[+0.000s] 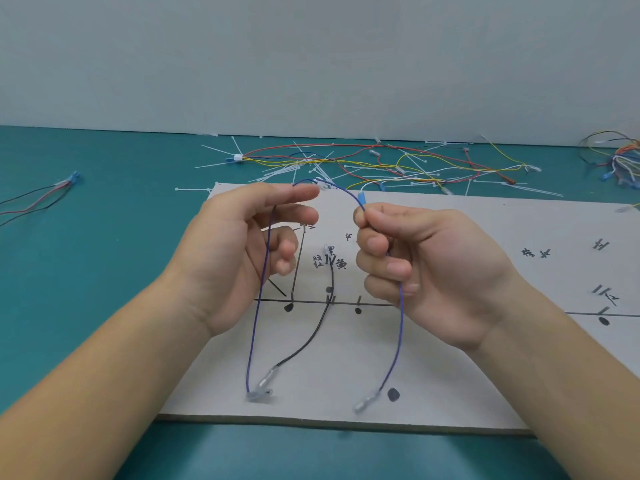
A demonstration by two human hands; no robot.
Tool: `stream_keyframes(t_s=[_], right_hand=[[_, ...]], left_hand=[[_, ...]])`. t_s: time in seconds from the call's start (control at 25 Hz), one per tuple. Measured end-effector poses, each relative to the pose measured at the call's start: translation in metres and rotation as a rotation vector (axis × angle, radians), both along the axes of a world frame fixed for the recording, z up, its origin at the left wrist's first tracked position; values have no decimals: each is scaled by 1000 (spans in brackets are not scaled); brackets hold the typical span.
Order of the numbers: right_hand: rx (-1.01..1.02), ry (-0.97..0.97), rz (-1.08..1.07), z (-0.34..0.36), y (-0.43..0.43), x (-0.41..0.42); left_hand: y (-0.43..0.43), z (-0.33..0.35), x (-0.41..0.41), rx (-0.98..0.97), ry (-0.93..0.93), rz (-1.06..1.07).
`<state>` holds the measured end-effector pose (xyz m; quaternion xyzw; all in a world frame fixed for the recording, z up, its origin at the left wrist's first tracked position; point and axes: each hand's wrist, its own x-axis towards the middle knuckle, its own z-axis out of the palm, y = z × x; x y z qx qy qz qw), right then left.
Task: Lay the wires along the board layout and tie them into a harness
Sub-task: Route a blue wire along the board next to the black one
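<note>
Over the grey layout board [450, 375] I hold up blue wires. My left hand [242, 254] pinches one blue wire [256, 317] between thumb and forefinger; it hangs to a clear terminal near the board's front. My right hand [415, 268] grips a second blue wire [400, 327] in curled fingers, a blue connector sticking out above the fist and a clear terminal dangling below. A thin blue arc joins the two hands at the top. A black wire [311, 341] lies on the board along a drawn line.
A loose heap of red, yellow, white and blue wires [398, 164] with white cable ties lies behind the board on the teal table. A small wire bundle [45, 195] lies far left, another tangle [620, 161] far right. The board carries black lines, dots and handwritten labels.
</note>
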<state>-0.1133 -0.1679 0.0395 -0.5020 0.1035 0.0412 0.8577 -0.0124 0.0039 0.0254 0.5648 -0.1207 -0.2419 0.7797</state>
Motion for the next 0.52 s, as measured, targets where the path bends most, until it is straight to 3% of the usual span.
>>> stream_keyframes(t_s=[0.16,0.28,0.52], right_hand=[[-119,112,-136,-8,2,3],[-331,91,-249,-11,5,4],[-780,-15,-221,-15,16,2]], left_hand=[[1,0,3,-47,51,-32],[1,0,4,-37,70,-10],[3,-2,10,169,84,45]])
